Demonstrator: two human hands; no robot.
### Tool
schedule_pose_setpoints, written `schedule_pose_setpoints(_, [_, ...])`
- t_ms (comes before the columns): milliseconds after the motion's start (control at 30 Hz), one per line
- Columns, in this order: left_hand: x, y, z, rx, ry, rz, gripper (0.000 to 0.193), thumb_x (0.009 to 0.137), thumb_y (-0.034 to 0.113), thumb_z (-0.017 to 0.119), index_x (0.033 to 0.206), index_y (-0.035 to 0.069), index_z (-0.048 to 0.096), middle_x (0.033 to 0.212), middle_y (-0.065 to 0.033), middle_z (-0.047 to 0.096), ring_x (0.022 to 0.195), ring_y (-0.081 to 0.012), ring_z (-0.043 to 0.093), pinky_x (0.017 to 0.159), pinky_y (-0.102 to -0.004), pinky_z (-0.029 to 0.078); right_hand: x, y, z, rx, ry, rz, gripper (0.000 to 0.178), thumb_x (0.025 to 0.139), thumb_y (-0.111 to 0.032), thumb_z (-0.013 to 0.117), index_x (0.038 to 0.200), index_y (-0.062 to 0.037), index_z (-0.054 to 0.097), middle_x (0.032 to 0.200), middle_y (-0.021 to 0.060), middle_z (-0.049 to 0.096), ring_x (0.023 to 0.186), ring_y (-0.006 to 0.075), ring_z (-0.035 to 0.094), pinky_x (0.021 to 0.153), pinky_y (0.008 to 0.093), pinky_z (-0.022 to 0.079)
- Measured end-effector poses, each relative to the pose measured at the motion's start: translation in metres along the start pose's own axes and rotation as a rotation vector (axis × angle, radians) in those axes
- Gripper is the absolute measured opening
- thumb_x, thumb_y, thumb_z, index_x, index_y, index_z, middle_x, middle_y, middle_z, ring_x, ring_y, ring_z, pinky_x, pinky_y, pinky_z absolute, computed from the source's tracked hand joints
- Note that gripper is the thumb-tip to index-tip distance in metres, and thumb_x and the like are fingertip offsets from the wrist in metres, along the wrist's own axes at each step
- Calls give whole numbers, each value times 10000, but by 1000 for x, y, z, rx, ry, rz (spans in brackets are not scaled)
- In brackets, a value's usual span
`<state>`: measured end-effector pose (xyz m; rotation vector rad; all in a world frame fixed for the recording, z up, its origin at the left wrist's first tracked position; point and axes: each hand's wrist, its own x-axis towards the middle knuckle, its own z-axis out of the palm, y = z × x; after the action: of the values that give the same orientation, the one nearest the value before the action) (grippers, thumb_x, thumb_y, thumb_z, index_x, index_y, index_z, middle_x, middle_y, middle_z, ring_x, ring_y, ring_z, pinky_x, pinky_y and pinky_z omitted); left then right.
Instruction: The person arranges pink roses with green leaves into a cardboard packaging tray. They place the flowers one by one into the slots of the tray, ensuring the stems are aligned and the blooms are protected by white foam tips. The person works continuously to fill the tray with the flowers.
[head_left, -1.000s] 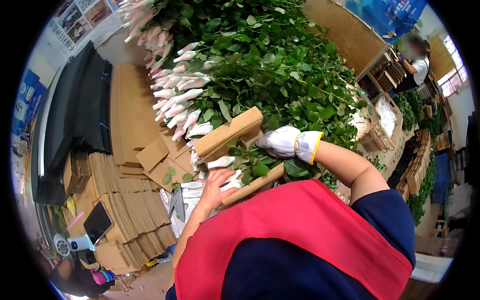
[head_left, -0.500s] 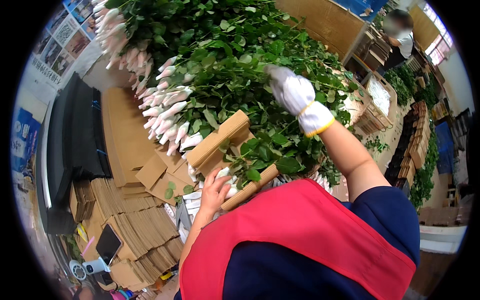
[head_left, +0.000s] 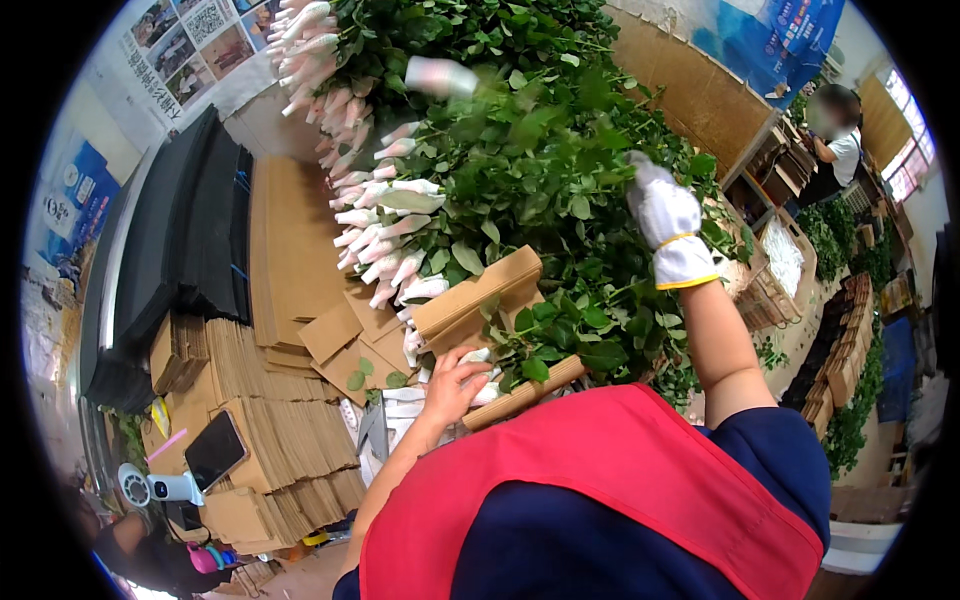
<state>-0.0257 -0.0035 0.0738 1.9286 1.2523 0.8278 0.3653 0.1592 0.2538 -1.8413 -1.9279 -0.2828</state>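
Note:
My left hand [head_left: 455,388], bare, has its fingers bent over white-sleeved rose heads [head_left: 484,394] that lie in a folded corrugated cardboard wrapper [head_left: 480,296]. Leafy stems stick out of the wrapper to the right. My right hand [head_left: 668,215], in a white glove with a yellow cuff edge, is over the far-right side of the foliage, its fingers closed at the stem end of a rose. That rose's sleeved head [head_left: 441,77] is blurred, high to the left; leaves hide most of its stem. A large pile of sleeved roses [head_left: 385,246] lies beyond, heads to the left.
Stacked cardboard sheets [head_left: 270,420] stand at left, with a phone [head_left: 215,450] and small white camera [head_left: 175,488] beside them. Black sheets [head_left: 180,250] lean behind. A crate [head_left: 768,285] stands right, before a person [head_left: 835,150] farther back. A cardboard panel [head_left: 690,60] backs the pile.
My right hand has moved right, and a blurred rose now shows raised above the pile. My left hand stays at the wrapper. The whole view has shifted somewhat.

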Motion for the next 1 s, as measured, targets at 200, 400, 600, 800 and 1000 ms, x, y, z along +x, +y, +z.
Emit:
schedule_pose_setpoints(200, [-7,-6,9,29,130,60,205,847,192,736,1046,156,772,1275,-106,610,1177,-343,527,1007,-438,437,-43,-37,-46,-60,117,-308,299,863,-101,590,1156,-121,645,916,154,683,726,336,681,605,449,542])
schedule_pose_setpoints(400, [-5,-10,9,69,78,-46,200,869,220,729,1025,99,762,1254,-145,626,1186,-362,534,1002,-444,447,-89,13,-15,-327,-56,-469,246,904,-107,559,1116,-163,671,825,100,660,691,274,671,551,404,541])
schedule_pose_setpoints(600, [0,-7,9,66,87,48,174,852,207,738,1010,139,768,1247,-119,627,1179,-348,530,1019,-439,439,-62,196,-112,-74,189,145,204,966,-202,575,1090,-101,702,1133,138,705,1049,289,679,938,397,530])
schedule_pose_setpoints(800, [-8,-10,9,52,143,70,241,841,183,742,1073,119,749,1286,-145,595,1199,-353,528,1026,-432,438,-46,168,-186,-665,324,-166,273,885,-206,649,1127,-87,687,1092,132,717,922,296,701,762,401,570])
schedule_pose_setpoints(1000, [-6,1,9,-106,181,-164,483,806,196,775,1242,55,623,1259,-137,611,1184,-318,579,995,-381,476,-45,-27,-71,-148,-656,-332,217,886,-160,574,1075,-112,670,903,174,711,789,352,700,717,452,564])
